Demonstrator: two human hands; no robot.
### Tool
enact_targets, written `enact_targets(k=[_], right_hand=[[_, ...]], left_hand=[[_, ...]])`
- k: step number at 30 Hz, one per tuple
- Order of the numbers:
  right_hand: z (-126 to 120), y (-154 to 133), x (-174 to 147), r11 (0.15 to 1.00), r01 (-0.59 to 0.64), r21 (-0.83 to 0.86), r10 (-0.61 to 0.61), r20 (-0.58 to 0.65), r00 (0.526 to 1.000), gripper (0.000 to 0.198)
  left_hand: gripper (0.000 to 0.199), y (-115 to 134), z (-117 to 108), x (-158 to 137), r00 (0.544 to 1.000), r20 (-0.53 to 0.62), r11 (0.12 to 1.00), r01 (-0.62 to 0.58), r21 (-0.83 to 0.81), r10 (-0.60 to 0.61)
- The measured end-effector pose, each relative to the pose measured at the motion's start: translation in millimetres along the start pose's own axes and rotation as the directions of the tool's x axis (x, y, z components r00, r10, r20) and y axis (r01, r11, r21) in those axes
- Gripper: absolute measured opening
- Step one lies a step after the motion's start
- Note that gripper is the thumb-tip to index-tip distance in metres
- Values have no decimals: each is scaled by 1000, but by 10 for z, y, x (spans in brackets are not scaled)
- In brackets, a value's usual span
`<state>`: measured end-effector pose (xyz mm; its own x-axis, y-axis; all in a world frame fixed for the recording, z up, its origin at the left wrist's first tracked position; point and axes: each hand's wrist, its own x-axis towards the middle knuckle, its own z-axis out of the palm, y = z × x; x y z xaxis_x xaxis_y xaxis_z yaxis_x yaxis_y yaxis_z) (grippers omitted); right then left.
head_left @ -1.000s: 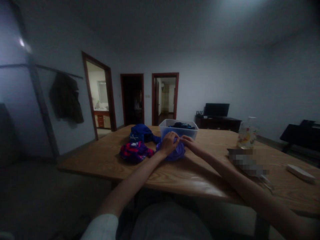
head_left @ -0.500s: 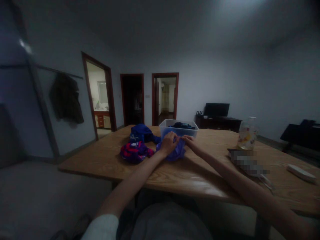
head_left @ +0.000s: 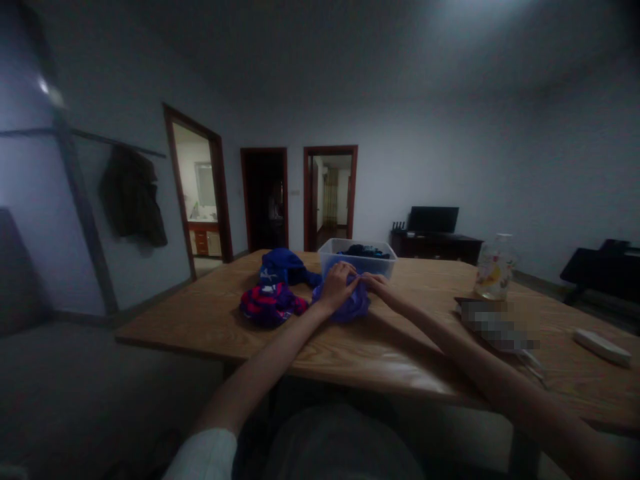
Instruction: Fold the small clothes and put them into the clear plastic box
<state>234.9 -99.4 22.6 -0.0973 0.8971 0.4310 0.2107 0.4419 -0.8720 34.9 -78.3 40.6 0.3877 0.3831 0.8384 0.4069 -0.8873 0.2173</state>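
Observation:
A crumpled piece of purple cloth [head_left: 350, 305] lies on the table in front of the clear plastic bin [head_left: 383, 267]. My left hand [head_left: 340, 283] is closed on its upper part. Close beside it, my right hand [head_left: 373, 281] pinches the cloth's top edge, and the fingertips of both hands nearly meet. Dark clothing [head_left: 367, 251] shows inside the bin. To the left sit a bundled blue garment [head_left: 283, 265] and, nearer me, a purple and pink patterned garment [head_left: 270, 305]. What kind of item the purple cloth is I cannot make out.
On the right of the wooden table [head_left: 210, 327] stand a clear jug [head_left: 494, 270], a blurred-out packet [head_left: 493, 327] and a white oblong object [head_left: 601, 347]. A television [head_left: 434, 219] rests on a dark cabinet by the far wall. Doorways open at the back.
Both hands stay on the purple cloth with only slight finger movement. My right hand has shifted a little to the left. The other things have not moved.

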Motion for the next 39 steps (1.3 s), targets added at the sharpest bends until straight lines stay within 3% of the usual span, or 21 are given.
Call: enact_targets(k=[7,15,21,30,39], right_hand=[[-1,3,-17,999,2,-51,-3,-11,1000,48],[-26,46,9,987,-28,156,39,-64,997,43],[-57,32,41,1000,6,25,-4,-46,999,44],[-42,-73,-6,992,69,-108,-77,-81,994,48],[-44,-86,-24,996,43,-79,-49,-70,996,45]], left_hand=[[19,32,-42,-23,999,40,995,-39,96,35],[24,-25,31,-21,998,44,996,32,85,-36],[31,4,4,-37,997,74,994,12,112,-21],[22,17,-1,-41,996,76,998,35,53,-39],[20,-17,53,-52,994,94,998,49,41,-52]])
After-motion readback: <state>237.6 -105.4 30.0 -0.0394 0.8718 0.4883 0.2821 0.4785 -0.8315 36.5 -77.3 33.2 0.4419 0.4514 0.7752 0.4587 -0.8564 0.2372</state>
